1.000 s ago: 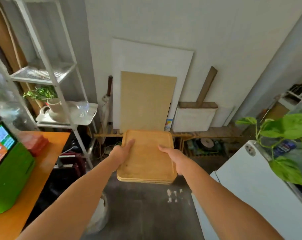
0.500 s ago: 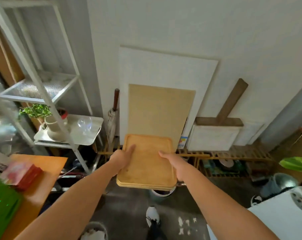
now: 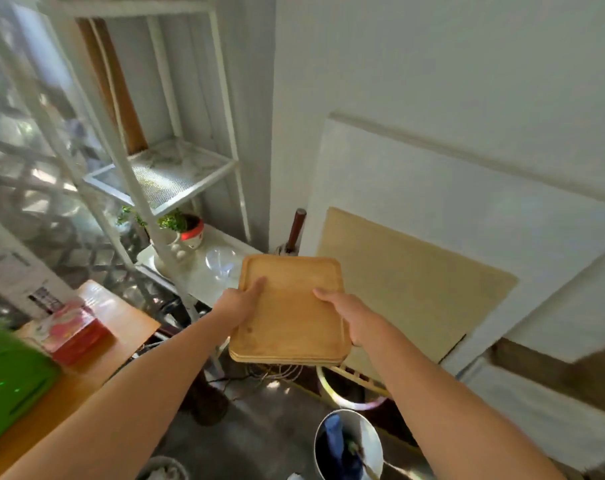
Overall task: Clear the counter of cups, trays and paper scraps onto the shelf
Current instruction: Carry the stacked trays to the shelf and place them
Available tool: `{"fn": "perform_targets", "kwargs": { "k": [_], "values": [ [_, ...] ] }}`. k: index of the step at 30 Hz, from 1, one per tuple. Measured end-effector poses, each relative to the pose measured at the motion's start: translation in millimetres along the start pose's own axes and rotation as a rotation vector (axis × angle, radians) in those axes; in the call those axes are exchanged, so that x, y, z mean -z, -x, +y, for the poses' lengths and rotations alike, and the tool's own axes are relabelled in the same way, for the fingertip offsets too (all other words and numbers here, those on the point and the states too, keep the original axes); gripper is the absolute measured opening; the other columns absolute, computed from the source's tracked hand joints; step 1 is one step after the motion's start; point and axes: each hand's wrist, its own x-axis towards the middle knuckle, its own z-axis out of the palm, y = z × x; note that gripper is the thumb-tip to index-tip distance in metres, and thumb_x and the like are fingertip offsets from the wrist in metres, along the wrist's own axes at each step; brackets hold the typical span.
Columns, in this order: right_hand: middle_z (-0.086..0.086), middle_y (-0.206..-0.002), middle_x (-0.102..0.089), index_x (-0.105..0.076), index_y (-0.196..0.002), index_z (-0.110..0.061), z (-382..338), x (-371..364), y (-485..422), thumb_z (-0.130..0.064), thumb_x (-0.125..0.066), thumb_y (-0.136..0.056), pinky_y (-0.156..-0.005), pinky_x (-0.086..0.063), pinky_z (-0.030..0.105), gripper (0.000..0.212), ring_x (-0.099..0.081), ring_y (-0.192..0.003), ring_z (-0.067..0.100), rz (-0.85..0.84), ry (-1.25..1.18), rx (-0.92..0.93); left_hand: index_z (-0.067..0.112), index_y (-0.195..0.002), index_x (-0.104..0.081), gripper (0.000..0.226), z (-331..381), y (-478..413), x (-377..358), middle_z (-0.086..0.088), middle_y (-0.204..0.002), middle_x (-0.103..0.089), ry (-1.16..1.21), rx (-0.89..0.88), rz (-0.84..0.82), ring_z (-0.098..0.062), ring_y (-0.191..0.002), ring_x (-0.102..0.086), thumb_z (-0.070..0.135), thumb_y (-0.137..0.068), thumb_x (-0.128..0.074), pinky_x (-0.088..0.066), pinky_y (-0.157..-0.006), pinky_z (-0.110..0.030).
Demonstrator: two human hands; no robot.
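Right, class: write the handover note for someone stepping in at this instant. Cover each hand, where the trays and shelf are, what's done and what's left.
Left hand: gripping the left edge of the stack of wooden trays, thumb on top.
Right hand: gripping the right edge, thumb on top.
Trays: held level in the air, just in front of the white shelf unit.
Lower shelf: already holds a potted plant and a clear cup.
Done: trays lifted and carried over.
Left: set the stack on a shelf; the mesh shelf looks bare.
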Motion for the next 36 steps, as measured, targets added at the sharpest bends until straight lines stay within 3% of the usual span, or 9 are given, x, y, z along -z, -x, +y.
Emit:
{"fn": "perform_targets", "kwargs": {
  "k": [3,8,11,13,17,21,26,32,36],
  "values": [
    [0.012,-0.117,-0.067,-0.056,-0.132,-0.012,-32.2,-13.6,-28.1,-0.049,-0.085,-0.071,-0.098,-0.048,0.052,0.077,-0.063,-0.104,0.034,-0.102,0.027,0.010,-0.001,-0.140,-0.047,0.091,11.2,-18.9,18.2,-0.015,-0.124,-0.060,0.011,0.023,0.093,-0.027,-0.098,-0.057,0.074,-0.087,-0.048,-0.047,-0.084,-0.034],
    [0.013,-0.120,-0.067,-0.055,-0.134,-0.011,-99.4,-40.5,-63.4,-0.048,-0.087,-0.069,-0.097,-0.050,0.053,0.081,-0.065,-0.106,0.034,-0.194,0.086,0.098,0.004,-0.128,-0.058,0.082,37.0,-53.4,52.6,-0.009,-0.106,-0.065,0.118,-0.004,0.188,-0.028,-0.096,-0.065,0.073,-0.086,-0.051,-0.055,-0.087,-0.038],
    [0.011,-0.115,-0.068,-0.060,-0.121,-0.014,-144.2,-55.4,-79.5,-0.047,-0.087,-0.070,-0.095,-0.051,0.053,0.067,-0.066,-0.102,0.032,-0.223,0.117,0.157,0.004,-0.122,-0.059,0.080,60.5,-76.0,74.3,-0.004,-0.095,-0.066,0.167,-0.028,0.217,-0.024,-0.088,-0.066,0.075,-0.086,-0.050,-0.054,-0.075,-0.033],
    [0.011,-0.109,-0.068,-0.060,-0.106,-0.015,-172.7,-66.9,-90.6,-0.046,-0.087,-0.070,-0.090,-0.053,0.053,0.055,-0.067,-0.096,0.032,-0.235,0.127,0.178,0.004,-0.118,-0.060,0.080,75.4,-91.9,89.4,-0.004,-0.091,-0.066,0.200,-0.033,0.238,-0.025,-0.088,-0.066,0.076,-0.085,-0.049,-0.055,-0.078,-0.035],
    [0.015,-0.119,-0.066,-0.056,-0.128,-0.008,-223.3,-88.5,-118.4,-0.048,-0.086,-0.071,-0.098,-0.049,0.054,0.076,-0.064,-0.105,0.035,-0.234,0.218,0.205,0.004,-0.119,-0.060,0.080,101.7,-122.0,113.4,-0.002,-0.088,-0.064,0.316,-0.022,0.268,-0.022,-0.082,-0.064,0.075,-0.083,-0.054,-0.054,-0.068,-0.033],
    [0.015,-0.119,-0.066,-0.053,-0.135,-0.009,-282.8,-106.4,-151.5,-0.046,-0.086,-0.071,-0.101,-0.047,0.055,0.081,-0.064,-0.106,0.035,-0.273,0.300,0.218,0.006,-0.128,-0.056,0.078,125.9,-158.6,126.9,-0.010,-0.112,-0.066,0.436,0.021,0.301,-0.032,-0.101,-0.066,0.071,-0.087,-0.054,-0.055,-0.093,-0.045],
    [0.012,-0.115,-0.068,-0.054,-0.134,-0.014,-346.8,-139.0,-185.3,-0.051,-0.088,-0.066,-0.089,-0.053,0.047,0.085,-0.066,-0.102,0.033,-0.329,0.444,0.234,0.000,-0.127,-0.054,0.081,147.6,-196.1,145.0,-0.012,-0.107,-0.061,0.524,0.105,0.401,-0.035,-0.102,-0.063,0.071,-0.088,-0.052,-0.054,-0.094,-0.046],
    [0.012,-0.116,-0.070,-0.055,-0.131,-0.017,-385.1,-183.7,-215.5,-0.052,-0.088,-0.064,-0.097,-0.050,0.052,0.082,-0.067,-0.105,0.035,-0.380,0.515,0.243,0.003,-0.125,-0.059,0.075,155.5,-230.9,181.6,-0.012,-0.104,-0.065,0.604,0.121,0.471,-0.033,-0.092,-0.064,0.067,-0.086,-0.058,-0.055,-0.083,-0.039],
    [0.012,-0.113,-0.072,-0.058,-0.125,-0.016,-403.6,-206.3,-230.0,-0.052,-0.082,-0.074,-0.096,-0.052,0.051,0.067,-0.069,-0.103,0.033,-0.421,0.555,0.249,-0.003,-0.125,-0.060,0.081,159.3,-246.7,194.8,-0.016,-0.115,-0.066,0.665,0.174,0.517,-0.037,-0.102,-0.063,0.067,-0.084,-0.060,-0.052,-0.094,-0.040]
  ]
}}
